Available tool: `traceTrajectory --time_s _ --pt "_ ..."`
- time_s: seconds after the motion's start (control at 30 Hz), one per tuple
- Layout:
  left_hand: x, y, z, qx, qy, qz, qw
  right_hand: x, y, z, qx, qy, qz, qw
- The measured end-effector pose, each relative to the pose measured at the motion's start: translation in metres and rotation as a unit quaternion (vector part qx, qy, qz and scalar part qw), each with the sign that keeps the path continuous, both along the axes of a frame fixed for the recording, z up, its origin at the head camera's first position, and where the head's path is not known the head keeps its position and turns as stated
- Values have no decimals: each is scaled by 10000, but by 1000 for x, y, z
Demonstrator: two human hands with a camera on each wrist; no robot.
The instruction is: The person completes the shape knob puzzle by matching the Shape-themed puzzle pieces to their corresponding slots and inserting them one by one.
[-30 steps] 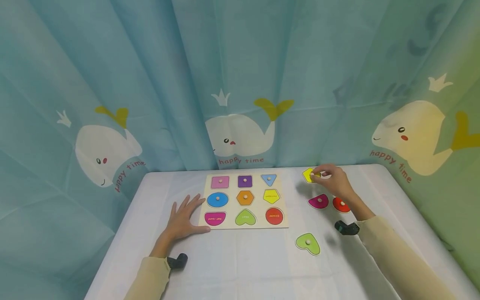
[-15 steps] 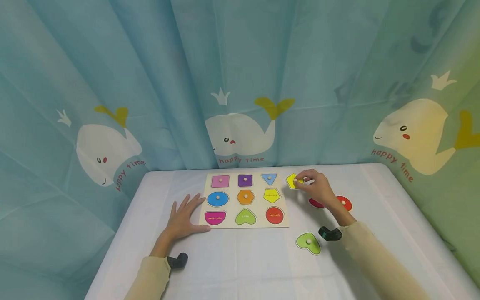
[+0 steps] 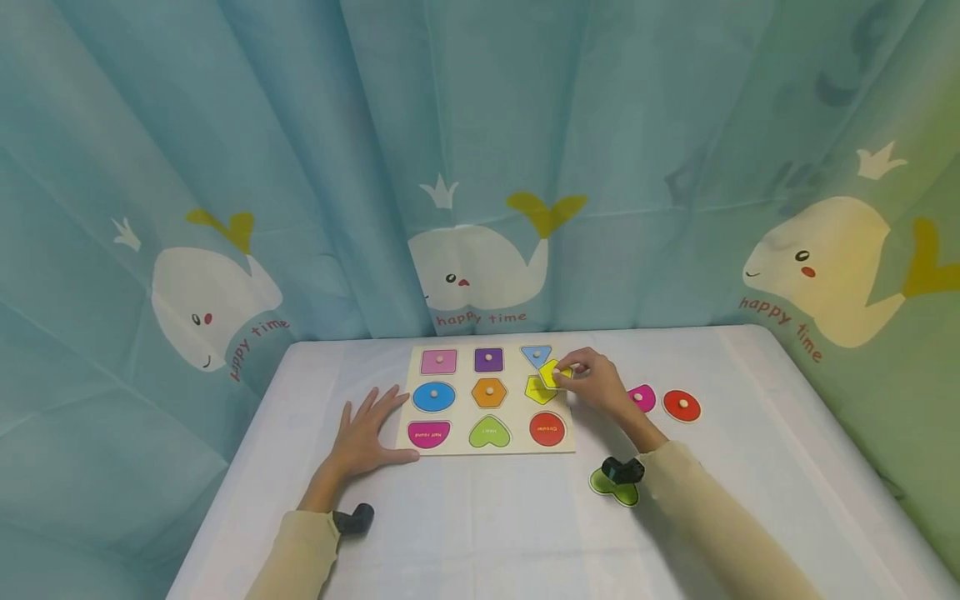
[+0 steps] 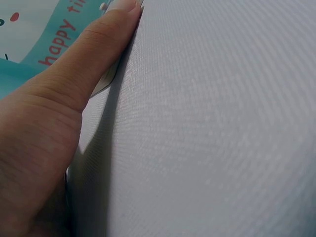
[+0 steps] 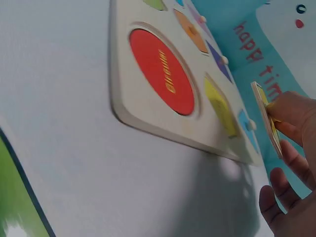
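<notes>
A wooden shape puzzle board lies on the white table, with several knobbed pieces seated in it. My right hand pinches the yellow pentagon puzzle piece by its knob, above the board's right side. In the head view the piece overlaps the printed yellow pentagon recess; the right wrist view shows the piece tilted and raised off the board. My left hand rests with spread fingers at the board's left edge, its thumb along the near corner. The heart and circle recesses hold no knobbed piece.
Right of the board lie a magenta half-round piece, partly behind the right hand, and a red circle piece. A green heart piece sits nearer, under the right wrist camera. A whale-print curtain hangs behind the table.
My right hand has carried the yellow pentagon piece leftward from the table's back right to over the board. My left hand stays at the board's left edge.
</notes>
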State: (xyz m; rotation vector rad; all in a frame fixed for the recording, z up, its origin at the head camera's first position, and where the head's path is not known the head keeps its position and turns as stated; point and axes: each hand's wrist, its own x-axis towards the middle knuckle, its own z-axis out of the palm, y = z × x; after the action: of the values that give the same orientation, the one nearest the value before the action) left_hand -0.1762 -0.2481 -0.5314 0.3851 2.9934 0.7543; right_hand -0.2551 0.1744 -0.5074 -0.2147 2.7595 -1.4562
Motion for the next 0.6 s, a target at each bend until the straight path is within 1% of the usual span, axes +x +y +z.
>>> traceTrajectory --time_s 0.13,0.23,0.37,0.6 --pt "-1 -1 -1 8 -10 -11 10000 0 -10 -6 70 106 180 9998" --pt "-1 0 0 10 -85 -5 10000 0 -14 -8 250 197 307 9990" --pt "-3 -1 -2 9 -108 12 9999 0 -17 -10 378 156 400 9984" --pt "-3 -1 -3 13 -187 21 9998 0 -19 -12 234 94 626 9977"
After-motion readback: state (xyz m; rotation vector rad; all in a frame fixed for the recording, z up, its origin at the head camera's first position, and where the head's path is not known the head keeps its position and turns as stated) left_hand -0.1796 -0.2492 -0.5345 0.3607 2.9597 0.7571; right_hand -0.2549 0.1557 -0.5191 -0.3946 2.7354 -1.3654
